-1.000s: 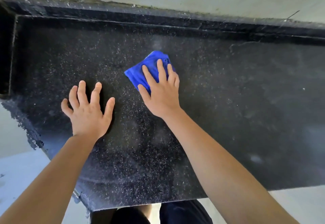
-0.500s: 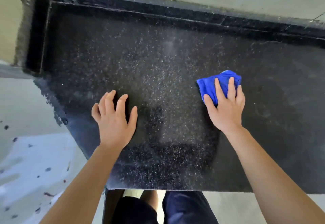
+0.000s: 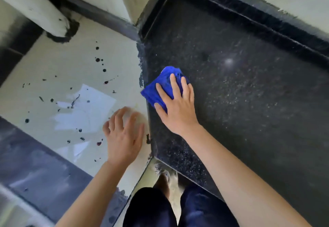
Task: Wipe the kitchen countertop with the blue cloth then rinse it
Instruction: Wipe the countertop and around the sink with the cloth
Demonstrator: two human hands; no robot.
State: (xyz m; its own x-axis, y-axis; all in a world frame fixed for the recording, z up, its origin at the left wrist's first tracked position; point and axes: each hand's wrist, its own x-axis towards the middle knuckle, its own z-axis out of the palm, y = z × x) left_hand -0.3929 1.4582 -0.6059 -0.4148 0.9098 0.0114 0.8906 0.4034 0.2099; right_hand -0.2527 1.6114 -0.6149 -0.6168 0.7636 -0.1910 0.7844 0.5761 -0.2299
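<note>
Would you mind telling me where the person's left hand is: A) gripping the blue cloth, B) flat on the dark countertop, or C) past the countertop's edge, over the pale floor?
C: the left hand hangs past the left edge of the countertop, over the pale floor, holding nothing; the right hand presses the blue cloth.

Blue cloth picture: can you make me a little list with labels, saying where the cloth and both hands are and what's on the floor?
blue cloth: bunched, at the left edge of the black countertop
right hand: flat on the blue cloth, fingers straight, pressing down
left hand: off the countertop, above the floor, fingers loosely curled, holding nothing
floor: pale, with dark spots
far left: white pipe
rinsing: not yet done; no tap in view
</note>
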